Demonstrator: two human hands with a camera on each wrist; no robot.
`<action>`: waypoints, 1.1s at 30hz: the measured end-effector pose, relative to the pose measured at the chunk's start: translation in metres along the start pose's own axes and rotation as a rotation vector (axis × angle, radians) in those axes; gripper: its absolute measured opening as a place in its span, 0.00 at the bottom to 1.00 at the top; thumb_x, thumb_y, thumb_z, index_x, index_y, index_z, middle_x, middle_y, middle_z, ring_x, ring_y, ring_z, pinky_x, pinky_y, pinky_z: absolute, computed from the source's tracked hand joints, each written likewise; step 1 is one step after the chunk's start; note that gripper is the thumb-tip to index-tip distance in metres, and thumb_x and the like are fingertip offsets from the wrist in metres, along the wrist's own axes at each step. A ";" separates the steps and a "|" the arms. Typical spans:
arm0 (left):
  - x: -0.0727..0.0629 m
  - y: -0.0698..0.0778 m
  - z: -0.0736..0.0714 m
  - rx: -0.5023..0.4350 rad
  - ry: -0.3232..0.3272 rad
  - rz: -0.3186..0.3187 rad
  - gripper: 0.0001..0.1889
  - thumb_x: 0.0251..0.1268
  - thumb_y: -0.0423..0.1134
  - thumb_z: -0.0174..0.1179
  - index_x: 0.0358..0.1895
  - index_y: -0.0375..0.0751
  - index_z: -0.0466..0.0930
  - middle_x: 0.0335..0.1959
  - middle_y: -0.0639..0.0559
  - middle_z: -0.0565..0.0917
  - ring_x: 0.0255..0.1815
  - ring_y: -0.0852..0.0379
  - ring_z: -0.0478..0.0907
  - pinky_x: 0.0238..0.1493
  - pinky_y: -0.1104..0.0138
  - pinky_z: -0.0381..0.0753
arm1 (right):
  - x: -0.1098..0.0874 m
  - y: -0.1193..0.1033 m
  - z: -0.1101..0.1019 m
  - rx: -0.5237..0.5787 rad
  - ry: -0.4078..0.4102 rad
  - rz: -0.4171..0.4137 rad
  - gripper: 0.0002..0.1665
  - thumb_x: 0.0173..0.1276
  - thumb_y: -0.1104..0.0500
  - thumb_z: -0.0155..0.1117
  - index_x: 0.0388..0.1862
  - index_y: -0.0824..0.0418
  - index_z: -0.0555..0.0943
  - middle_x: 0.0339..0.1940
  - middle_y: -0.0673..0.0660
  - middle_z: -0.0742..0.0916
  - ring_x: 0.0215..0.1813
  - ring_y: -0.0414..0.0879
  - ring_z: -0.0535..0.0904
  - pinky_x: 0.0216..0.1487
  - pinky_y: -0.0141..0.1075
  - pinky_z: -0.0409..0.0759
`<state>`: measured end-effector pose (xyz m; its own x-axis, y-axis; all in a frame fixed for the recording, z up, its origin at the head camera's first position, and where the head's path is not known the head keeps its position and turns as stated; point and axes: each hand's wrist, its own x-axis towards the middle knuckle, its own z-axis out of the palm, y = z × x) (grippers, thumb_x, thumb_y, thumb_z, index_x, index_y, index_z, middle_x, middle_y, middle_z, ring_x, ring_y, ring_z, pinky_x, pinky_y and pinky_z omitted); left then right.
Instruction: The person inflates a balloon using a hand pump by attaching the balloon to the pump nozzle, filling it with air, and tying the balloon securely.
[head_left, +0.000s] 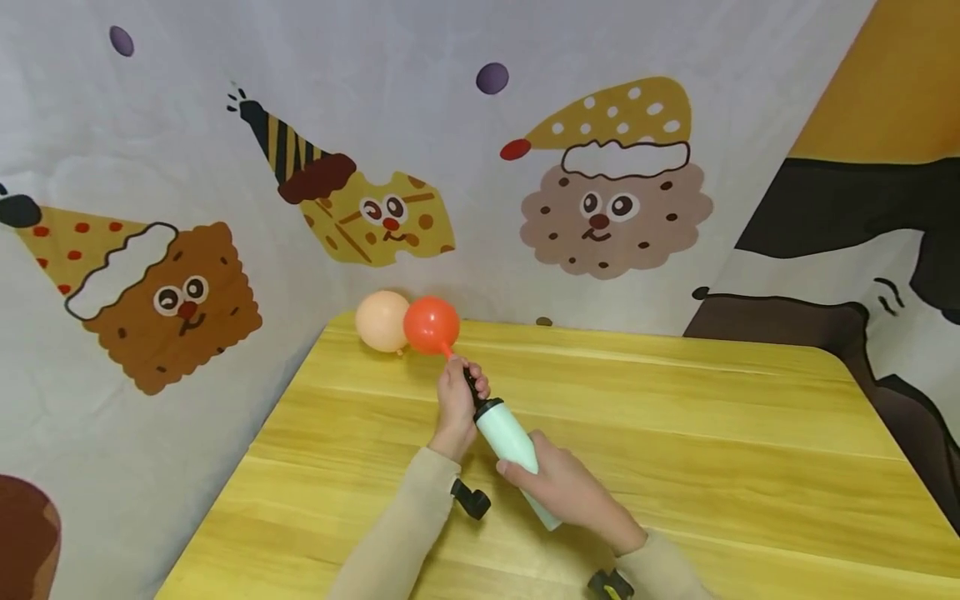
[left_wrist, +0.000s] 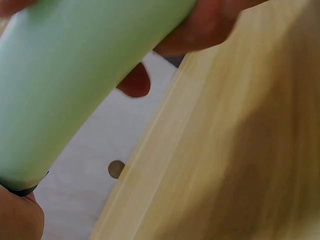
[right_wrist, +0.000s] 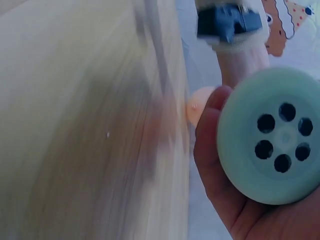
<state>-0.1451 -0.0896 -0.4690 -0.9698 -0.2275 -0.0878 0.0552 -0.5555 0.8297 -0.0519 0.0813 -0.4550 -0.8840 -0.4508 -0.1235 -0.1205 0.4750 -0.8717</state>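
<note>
At the far left corner of the wooden table (head_left: 712, 417), a peach balloon (head_left: 381, 322) sits beside the printed backdrop (head_left: 420, 50), its small knotted end toward you. Just to its right is the red-orange balloon (head_left: 432, 325); in the head view the two overlap at the edge, and you cannot tell whether they touch. The red-orange one lies straight beyond your left hand, away from you and slightly left, its neck (head_left: 447, 350) running down to your fingers.

Your left hand (head_left: 457, 400) is the nearer one, its fingers curled round the black front end (head_left: 471, 383) of the hand-held balloon pump (head_left: 510, 437). They hide where neck and nozzle meet, so you cannot tell how far one fits over the other, or whether you also pinch the neck.

The pump's long axis slants from far left to near right, roughly in line with the neck. Farther back and right, your right hand (head_left: 562, 483) wraps the mint-green barrel, thumb across the top. The right wrist view shows its round end cap (right_wrist: 285, 138), pierced by six holes, facing back from the balloon.
</note>
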 end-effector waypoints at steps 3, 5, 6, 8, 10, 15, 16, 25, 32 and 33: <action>0.008 0.005 -0.002 0.005 0.004 0.018 0.18 0.89 0.46 0.37 0.34 0.44 0.66 0.24 0.55 0.71 0.18 0.64 0.66 0.19 0.75 0.68 | -0.001 -0.002 0.003 0.000 0.013 0.020 0.39 0.74 0.37 0.63 0.60 0.71 0.71 0.30 0.55 0.82 0.24 0.45 0.79 0.19 0.38 0.79; 0.012 0.013 -0.004 -0.009 0.012 0.035 0.18 0.88 0.44 0.37 0.35 0.43 0.66 0.24 0.54 0.71 0.18 0.63 0.66 0.18 0.75 0.68 | -0.006 -0.001 0.002 -0.006 0.013 0.022 0.39 0.74 0.37 0.63 0.61 0.71 0.71 0.31 0.55 0.82 0.26 0.45 0.80 0.20 0.38 0.80; 0.015 0.017 -0.006 -0.020 0.017 0.049 0.17 0.88 0.43 0.37 0.35 0.43 0.66 0.24 0.54 0.71 0.18 0.63 0.66 0.18 0.75 0.68 | -0.010 0.000 0.001 -0.009 0.011 0.021 0.39 0.75 0.37 0.63 0.62 0.70 0.71 0.32 0.55 0.83 0.27 0.45 0.80 0.21 0.38 0.81; 0.021 0.029 -0.010 -0.047 0.033 0.085 0.17 0.88 0.42 0.36 0.35 0.43 0.66 0.24 0.54 0.71 0.18 0.63 0.67 0.17 0.75 0.67 | -0.019 0.003 -0.001 -0.018 0.002 0.011 0.39 0.75 0.38 0.62 0.63 0.70 0.71 0.33 0.55 0.83 0.28 0.44 0.81 0.22 0.38 0.81; 0.028 0.040 -0.015 -0.074 0.059 0.118 0.17 0.88 0.43 0.37 0.34 0.43 0.66 0.23 0.54 0.71 0.17 0.64 0.67 0.16 0.75 0.67 | -0.030 0.007 -0.004 -0.028 -0.015 -0.001 0.37 0.76 0.39 0.62 0.64 0.69 0.72 0.35 0.54 0.84 0.29 0.43 0.81 0.23 0.37 0.82; 0.036 0.055 -0.027 -0.129 0.130 0.162 0.18 0.88 0.45 0.39 0.33 0.44 0.66 0.22 0.55 0.71 0.17 0.64 0.66 0.16 0.76 0.66 | -0.049 0.014 -0.012 -0.059 -0.053 -0.018 0.28 0.77 0.42 0.62 0.59 0.63 0.73 0.33 0.50 0.83 0.28 0.40 0.80 0.23 0.36 0.81; 0.036 0.055 -0.027 -0.136 0.132 0.161 0.18 0.88 0.45 0.39 0.33 0.44 0.65 0.22 0.55 0.71 0.16 0.64 0.66 0.16 0.76 0.66 | -0.050 0.015 -0.012 -0.065 -0.054 -0.022 0.27 0.77 0.42 0.62 0.58 0.63 0.74 0.33 0.50 0.83 0.28 0.40 0.80 0.23 0.36 0.81; 0.019 0.041 -0.004 -0.109 0.010 0.155 0.15 0.87 0.38 0.35 0.35 0.44 0.65 0.23 0.54 0.70 0.17 0.64 0.65 0.16 0.76 0.64 | -0.031 0.012 -0.004 -0.057 -0.001 -0.048 0.33 0.76 0.40 0.63 0.60 0.67 0.72 0.32 0.52 0.83 0.27 0.40 0.80 0.21 0.36 0.80; -0.002 0.025 0.012 -0.068 -0.067 0.107 0.16 0.88 0.40 0.35 0.35 0.44 0.65 0.24 0.54 0.70 0.18 0.63 0.65 0.18 0.75 0.65 | -0.009 0.003 -0.005 -0.026 0.038 -0.036 0.36 0.76 0.39 0.63 0.60 0.70 0.72 0.31 0.54 0.83 0.26 0.44 0.80 0.22 0.38 0.81; -0.005 0.022 0.013 -0.060 -0.068 0.102 0.16 0.88 0.41 0.35 0.35 0.44 0.65 0.25 0.54 0.70 0.18 0.63 0.65 0.18 0.75 0.66 | -0.006 0.002 -0.005 -0.025 0.041 -0.034 0.36 0.75 0.39 0.63 0.60 0.71 0.72 0.31 0.54 0.83 0.26 0.44 0.80 0.22 0.38 0.82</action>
<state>-0.1424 -0.0902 -0.4432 -0.9721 -0.2317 0.0351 0.1669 -0.5794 0.7978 -0.0491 0.0887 -0.4534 -0.8968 -0.4361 -0.0744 -0.1614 0.4790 -0.8628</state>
